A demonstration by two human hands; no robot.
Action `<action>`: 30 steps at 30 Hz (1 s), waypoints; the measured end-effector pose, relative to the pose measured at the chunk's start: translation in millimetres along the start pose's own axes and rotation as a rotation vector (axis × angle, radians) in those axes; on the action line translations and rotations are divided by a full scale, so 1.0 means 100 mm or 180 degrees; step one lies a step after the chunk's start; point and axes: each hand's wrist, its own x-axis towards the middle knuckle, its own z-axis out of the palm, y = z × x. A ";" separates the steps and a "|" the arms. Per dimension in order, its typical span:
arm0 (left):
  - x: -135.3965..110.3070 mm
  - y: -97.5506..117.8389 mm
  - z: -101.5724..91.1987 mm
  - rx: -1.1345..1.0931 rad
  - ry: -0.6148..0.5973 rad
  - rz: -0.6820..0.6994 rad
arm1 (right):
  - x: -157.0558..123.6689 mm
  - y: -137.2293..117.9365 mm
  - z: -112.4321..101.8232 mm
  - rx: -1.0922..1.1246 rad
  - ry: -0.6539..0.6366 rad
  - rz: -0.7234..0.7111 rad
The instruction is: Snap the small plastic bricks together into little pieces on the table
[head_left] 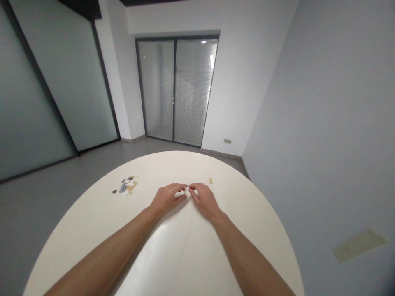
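Note:
Both of my hands meet over the middle of a round white table (pixel 185 255). My left hand (pixel 168 198) and my right hand (pixel 204 199) have their fingers pinched together on a small white piece (pixel 186 190) held between the fingertips. The piece is too small to name more exactly. To the left of my left hand lies a little pile of small grey, white and tan pieces (pixel 127 186). A single small tan piece (pixel 211 180) lies on the table just beyond my right hand.
A grey floor (pixel 37 205) surrounds the table. Frosted glass partitions (pixel 61 90) stand at the left, and a glass door with blinds (pixel 177 90) is at the back. A plain wall (pixel 324 123) runs close along the right side of the table.

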 end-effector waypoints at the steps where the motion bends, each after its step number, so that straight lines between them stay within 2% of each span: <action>1: 0.00 0.00 0.00 0.0002 0.0004 0.0007 | 0.00 0.00 0.00 -0.0002 -0.0001 0.0003; 30: 0.00 -0.03 0.05 0.0080 0.0019 0.0216 | -0.01 -0.02 -0.01 -0.0043 -0.0048 -0.0055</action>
